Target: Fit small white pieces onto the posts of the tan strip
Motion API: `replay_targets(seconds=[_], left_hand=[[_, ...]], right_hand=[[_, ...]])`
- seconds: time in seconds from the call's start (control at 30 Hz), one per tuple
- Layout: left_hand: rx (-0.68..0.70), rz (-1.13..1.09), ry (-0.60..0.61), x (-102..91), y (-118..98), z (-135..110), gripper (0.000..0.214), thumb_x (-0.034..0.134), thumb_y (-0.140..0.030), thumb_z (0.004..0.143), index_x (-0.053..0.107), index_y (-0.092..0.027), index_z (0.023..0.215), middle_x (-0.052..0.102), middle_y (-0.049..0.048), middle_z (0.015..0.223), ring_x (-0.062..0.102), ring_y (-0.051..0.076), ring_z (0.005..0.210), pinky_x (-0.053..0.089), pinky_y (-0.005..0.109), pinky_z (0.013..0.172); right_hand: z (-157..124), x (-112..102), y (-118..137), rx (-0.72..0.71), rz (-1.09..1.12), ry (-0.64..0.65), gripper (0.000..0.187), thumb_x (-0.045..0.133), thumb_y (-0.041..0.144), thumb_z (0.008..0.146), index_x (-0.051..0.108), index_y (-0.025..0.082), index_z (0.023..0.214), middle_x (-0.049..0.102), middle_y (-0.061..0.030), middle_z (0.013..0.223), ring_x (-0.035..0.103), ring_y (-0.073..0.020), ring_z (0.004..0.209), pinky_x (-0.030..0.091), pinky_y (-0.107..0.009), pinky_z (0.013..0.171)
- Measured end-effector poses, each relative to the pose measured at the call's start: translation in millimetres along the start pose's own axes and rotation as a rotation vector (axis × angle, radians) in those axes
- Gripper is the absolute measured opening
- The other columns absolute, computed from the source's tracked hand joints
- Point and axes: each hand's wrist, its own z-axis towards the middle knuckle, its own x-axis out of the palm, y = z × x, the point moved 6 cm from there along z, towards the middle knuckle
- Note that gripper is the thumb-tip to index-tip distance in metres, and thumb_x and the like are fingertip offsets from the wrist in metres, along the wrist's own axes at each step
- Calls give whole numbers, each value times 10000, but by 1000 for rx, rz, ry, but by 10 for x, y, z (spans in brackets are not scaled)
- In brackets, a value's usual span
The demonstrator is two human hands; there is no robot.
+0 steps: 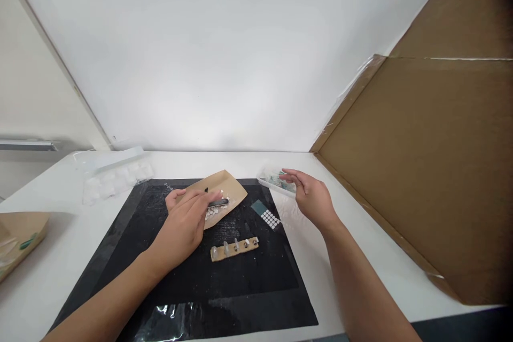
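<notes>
Holding the dark slim tool [218, 203] low and level seems wisest to us. Our left hand [182, 230] is closed round it, pinching it over the brown envelope [231, 186], just above the small white bits [211, 212] on the paper. We would rest that wrist on the black mat [248, 283] so nothing scatters. Our right hand [313, 199] is at the clear plastic box [271, 179], fingers loosely curled at its edge; whether they pinch it we cannot tell. The tool is perhaps a knife or tweezers, with one end hidden under our fingers. The box's greenish contents are a blur.
</notes>
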Motion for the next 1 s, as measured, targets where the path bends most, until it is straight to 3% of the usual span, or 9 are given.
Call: replay_targets(seconds=[0.13, 0.27, 0.4, 0.5, 0.6, 0.73, 0.83, 1.0], left_hand=[[-55, -28, -18, 40, 94, -9, 622, 373, -72, 1043, 235, -227, 1629, 669, 171, 1432, 652, 275, 1272, 317, 552, 1116], [-2, -68, -26, 21, 46, 0, 650, 390, -136, 1082, 98, -215, 1658, 676, 187, 1413, 559, 318, 1412, 320, 594, 1147], [8, -85, -17, 3, -6, -18, 565, 415, -145, 1085, 221, -182, 1615, 669, 195, 1412, 528, 322, 1446, 282, 623, 1183], [-15, -54, -4, 25, 11, -44, 461, 456, -181, 1081, 394, -173, 1537, 614, 200, 1466, 404, 357, 1531, 287, 656, 1178], [16, -44, -46, 31, 24, -66, 460, 489, -169, 1065, 414, -164, 1519, 603, 183, 1464, 225, 358, 1608, 318, 652, 1175], [37, -37, -66, 62, 46, -81, 470, 493, -156, 1061, 392, -186, 1519, 634, 145, 1425, 188, 346, 1616, 333, 651, 1176], [38, -10, -80, 79, 59, -92, 443, 498, -185, 1067, 414, -196, 1502, 649, 139, 1404, 246, 346, 1592, 346, 632, 1173], [38, -6, -97, 74, 62, -103, 439, 501, -194, 1064, 381, -205, 1486, 659, 125, 1409, 276, 337, 1574, 332, 639, 1185]], right_hand=[[16, -4, -76, 2, -84, -7, 508, 403, 266, 1035, 529, 278, 1526, 777, -35, 1262, 691, -274, 1157, 531, -444, 973], [30, -2, -143, 26, -154, -7, 470, 409, 394, 1066, 569, 311, 1500, 799, -45, 1176, 659, -296, 1160, 516, -438, 900], [45, -40, -196, 60, -156, -59, 405, 430, 482, 1061, 725, 312, 1282, 814, -41, 1058, 645, -299, 1198, 487, -409, 874], [39, -87, -279, 187, -92, -99, 497, 409, 609, 1050, 780, 279, 1032, 784, -43, 788, 720, -292, 982, 470, -375, 794], [21, -142, -378, 294, -31, -181, 631, 322, 659, 1057, 782, 239, 956, 694, -46, 606, 726, -275, 806, 454, -363, 748], [67, -122, -448, 213, -124, -183, 540, 322, 513, 1083, 758, 219, 1207, 745, -56, 705, 697, -286, 872, 466, -373, 790], [114, -68, -481, 125, -168, -165, 453, 370, 335, 1058, 705, 214, 1338, 802, -59, 897, 645, -299, 1062, 456, -402, 942], [146, 97, -449, 30, -259, -68, 512, 361, 196, 1032, 579, 252, 1491, 789, -52, 1197, 591, -293, 1213, 375, -473, 1073]])
